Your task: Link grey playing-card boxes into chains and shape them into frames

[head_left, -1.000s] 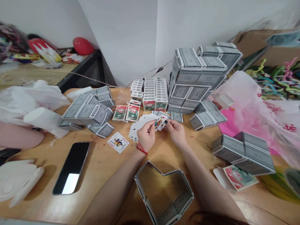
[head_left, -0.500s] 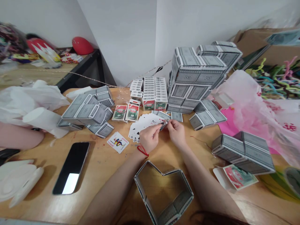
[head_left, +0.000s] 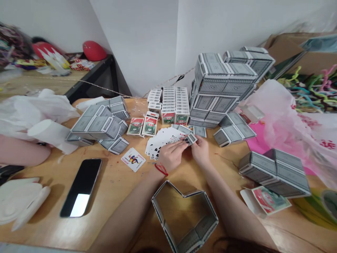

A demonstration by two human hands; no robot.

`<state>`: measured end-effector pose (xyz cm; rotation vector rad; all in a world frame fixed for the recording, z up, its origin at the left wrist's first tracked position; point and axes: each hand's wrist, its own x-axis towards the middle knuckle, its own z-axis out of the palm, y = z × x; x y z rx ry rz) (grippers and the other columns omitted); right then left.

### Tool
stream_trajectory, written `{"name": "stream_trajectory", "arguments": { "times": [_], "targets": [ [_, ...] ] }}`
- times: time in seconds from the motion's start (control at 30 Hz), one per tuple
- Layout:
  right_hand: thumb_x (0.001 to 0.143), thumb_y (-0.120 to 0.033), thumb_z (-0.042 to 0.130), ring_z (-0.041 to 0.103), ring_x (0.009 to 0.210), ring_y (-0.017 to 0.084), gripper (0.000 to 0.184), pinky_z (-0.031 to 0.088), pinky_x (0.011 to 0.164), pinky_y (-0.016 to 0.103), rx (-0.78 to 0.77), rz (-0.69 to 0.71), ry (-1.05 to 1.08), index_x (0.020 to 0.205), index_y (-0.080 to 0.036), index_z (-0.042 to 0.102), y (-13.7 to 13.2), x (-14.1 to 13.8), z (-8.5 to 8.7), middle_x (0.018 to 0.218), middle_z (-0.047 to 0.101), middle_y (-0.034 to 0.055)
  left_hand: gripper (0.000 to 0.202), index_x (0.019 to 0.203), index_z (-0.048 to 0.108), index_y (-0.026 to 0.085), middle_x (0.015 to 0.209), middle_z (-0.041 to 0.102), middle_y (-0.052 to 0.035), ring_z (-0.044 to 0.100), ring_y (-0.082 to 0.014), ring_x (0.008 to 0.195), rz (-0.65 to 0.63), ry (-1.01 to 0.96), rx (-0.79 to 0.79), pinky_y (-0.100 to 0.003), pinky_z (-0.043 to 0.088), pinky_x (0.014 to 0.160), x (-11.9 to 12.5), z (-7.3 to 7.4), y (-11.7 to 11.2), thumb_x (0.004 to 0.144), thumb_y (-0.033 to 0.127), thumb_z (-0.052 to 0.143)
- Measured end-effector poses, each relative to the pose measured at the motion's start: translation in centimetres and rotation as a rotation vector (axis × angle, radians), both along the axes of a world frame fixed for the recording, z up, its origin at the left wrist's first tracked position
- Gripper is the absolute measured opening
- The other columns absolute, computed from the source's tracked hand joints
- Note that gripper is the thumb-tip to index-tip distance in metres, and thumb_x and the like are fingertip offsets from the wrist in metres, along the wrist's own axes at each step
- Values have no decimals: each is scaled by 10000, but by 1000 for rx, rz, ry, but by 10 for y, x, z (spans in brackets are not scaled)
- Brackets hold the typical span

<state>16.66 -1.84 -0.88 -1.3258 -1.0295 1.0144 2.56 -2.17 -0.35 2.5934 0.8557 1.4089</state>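
Both my hands meet over the middle of the table at a playing card (head_left: 191,138) with a grey patterned back, which looks folded. My left hand (head_left: 172,153), with a red cord at the wrist, presses its fingers on the card's left side. My right hand (head_left: 200,150) pinches the other side. Beneath and left of them lies a fan of face-up playing cards (head_left: 160,140). A few cards lie face down (head_left: 199,131) just behind. Between my forearms stands an open heart-shaped frame (head_left: 202,235) made of folded cards. A joker card (head_left: 133,160) lies to the left.
Card-built blocks stand in a tall stack (head_left: 221,88), in a left pile (head_left: 96,123) and at the right (head_left: 276,172). Boxed card decks (head_left: 175,105) line the back. A phone (head_left: 81,188) lies left; an opened card box (head_left: 271,200) and green tape (head_left: 316,207) lie right.
My left fingers have straightened and flattened over the card, and its grey back has turned more toward me. My right hand has shifted only slightly. The surrounding things stay put.
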Motion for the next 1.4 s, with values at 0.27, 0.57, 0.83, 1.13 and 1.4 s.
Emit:
{"name": "stream_trajectory", "arguments": {
  "times": [0.27, 0.57, 0.83, 1.13, 1.4],
  "targets": [
    [693, -302, 563, 639, 730, 201, 159, 505, 691, 326, -3, -16, 21, 761, -170, 623, 1, 0, 0, 786, 701, 67, 308, 1052, 598, 152, 1035, 674, -71, 614, -147, 1013, -10, 30, -15, -302, 518, 909, 0, 1, 1, 817, 52, 425],
    [698, -400, 604, 645, 621, 181, 273, 535, 622, 327, -29, -18, 183, 849, -173, 597, -1, -8, 6, 738, 694, 49, 214, 934, 660, 167, 767, 701, -65, 655, -153, 679, 386, -52, -220, -242, 507, 652, -2, -4, 3, 850, 213, 468],
    [708, -360, 568, 626, 634, 178, 210, 498, 588, 285, -20, 106, -56, 753, -163, 623, -1, -7, -3, 719, 687, 51, 243, 869, 674, 149, 638, 670, -28, 590, -106, 545, 411, -194, -341, -191, 431, 513, 0, -3, 4, 851, 278, 470],
    [757, -352, 510, 614, 637, 187, 212, 431, 572, 266, 29, -165, -453, 763, -189, 646, -10, -10, 3, 708, 685, 64, 227, 731, 656, 168, 623, 655, -26, 568, -104, 551, 186, -11, -317, -206, 417, 541, 3, 2, 3, 838, 239, 468],
    [737, -339, 511, 578, 607, 164, 224, 428, 565, 255, 54, -42, -289, 755, -164, 650, -4, -4, 0, 707, 669, 42, 230, 751, 661, 156, 605, 641, -12, 557, -92, 540, 252, -160, -405, -183, 407, 511, 2, 2, 3, 841, 259, 477]
  ]
}}
